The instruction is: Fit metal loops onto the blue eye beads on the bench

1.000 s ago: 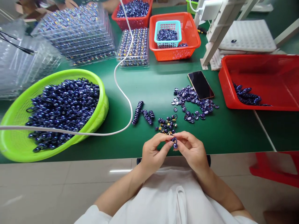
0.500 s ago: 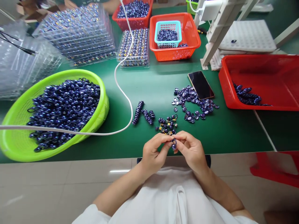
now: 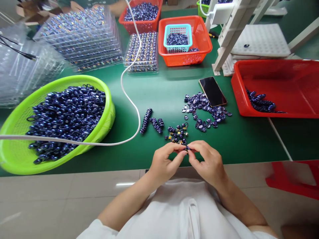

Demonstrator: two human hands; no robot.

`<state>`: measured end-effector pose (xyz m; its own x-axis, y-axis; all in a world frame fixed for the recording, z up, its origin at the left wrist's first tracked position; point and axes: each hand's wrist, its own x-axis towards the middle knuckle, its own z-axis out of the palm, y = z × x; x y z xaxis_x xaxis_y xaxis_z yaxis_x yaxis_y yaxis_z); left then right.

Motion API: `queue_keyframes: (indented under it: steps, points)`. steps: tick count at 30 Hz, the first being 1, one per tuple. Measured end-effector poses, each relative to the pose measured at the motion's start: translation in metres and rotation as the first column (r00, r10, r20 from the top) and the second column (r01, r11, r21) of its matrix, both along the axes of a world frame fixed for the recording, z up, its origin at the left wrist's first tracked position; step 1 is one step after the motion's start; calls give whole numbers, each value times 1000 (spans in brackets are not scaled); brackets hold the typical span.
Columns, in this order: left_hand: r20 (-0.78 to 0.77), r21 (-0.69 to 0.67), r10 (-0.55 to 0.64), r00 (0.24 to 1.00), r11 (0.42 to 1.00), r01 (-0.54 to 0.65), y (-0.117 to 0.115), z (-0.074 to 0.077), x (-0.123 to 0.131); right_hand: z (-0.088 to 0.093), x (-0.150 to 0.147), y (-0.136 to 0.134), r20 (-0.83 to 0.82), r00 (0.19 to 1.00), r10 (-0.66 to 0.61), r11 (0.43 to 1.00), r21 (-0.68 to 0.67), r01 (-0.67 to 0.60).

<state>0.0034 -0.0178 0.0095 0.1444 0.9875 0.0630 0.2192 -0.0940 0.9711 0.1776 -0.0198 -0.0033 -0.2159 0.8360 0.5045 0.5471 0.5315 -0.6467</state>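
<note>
My left hand (image 3: 166, 161) and my right hand (image 3: 207, 161) meet at the table's front edge. Between their fingertips is a small dark blue ring piece (image 3: 187, 148), pinched from both sides and partly covered by the fingers. Just beyond lies a loose pile of blue beads with gold parts (image 3: 177, 133). Short stacks of blue rings (image 3: 146, 120) rest to the left of that pile. Flat, shiny blue pieces (image 3: 199, 103) are scattered farther right, beside a black phone (image 3: 213, 91).
A green basket (image 3: 111, 114) full of blue rings stands left, with a white cable (image 3: 124, 93) crossing it. Trays (image 3: 82, 39), a red basket (image 3: 171, 59) and a red bin (image 3: 236, 93) surround the work area. Another person's arm (image 3: 118, 7) shows at the back.
The blue ring piece has turned between my fingertips and shows less. My right hand's fingers have shifted slightly. The whole view has moved a little.
</note>
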Motion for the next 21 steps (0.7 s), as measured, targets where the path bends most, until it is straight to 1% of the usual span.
queue_keyframes:
  steps: [1,2,3,5,7,9,11,12,13,15,17,19,21]
  points:
    - [79,-121,5,997,993,5,1,0,0,0,-1,-1,10,1000,-9,1000,28,9]
    - [171,-245,13,985,969,29,1,0,0,0,-1,-1,9,1000,-15,999,44,15]
    - [267,-352,26,963,933,73,3,1,0,0,-1,-2,-1,1000,-17,999,45,18]
    - [428,-490,62,902,854,174,6,0,-2,0,-1,-2,-30,1000,-9,1000,7,10]
    - [525,-562,106,844,788,251,8,-1,-4,1,0,-2,-51,999,20,999,-44,-22]
    - [572,-616,146,807,726,305,10,-2,-6,1,2,-1,-53,996,70,995,-72,-74]
    - [589,-646,161,792,683,342,10,-3,-7,0,4,1,-43,991,130,988,-74,-133]
    - [591,-649,152,792,672,356,10,-4,-7,0,5,1,-35,987,158,984,-71,-160]
    - [590,-645,134,796,671,365,9,-5,-8,0,7,2,-23,983,182,981,-65,-183]
    - [574,-616,88,814,701,359,7,-5,-8,-1,10,3,22,978,207,978,-45,-206]
    - [537,-554,47,842,773,310,5,-5,-9,-2,13,2,90,973,212,977,-28,-210]
    - [465,-459,-16,885,850,257,3,-4,-8,-3,13,1,152,964,216,976,-20,-216]
    - [359,-359,-121,926,897,256,1,-2,-6,-3,12,0,186,956,227,973,-6,-230]
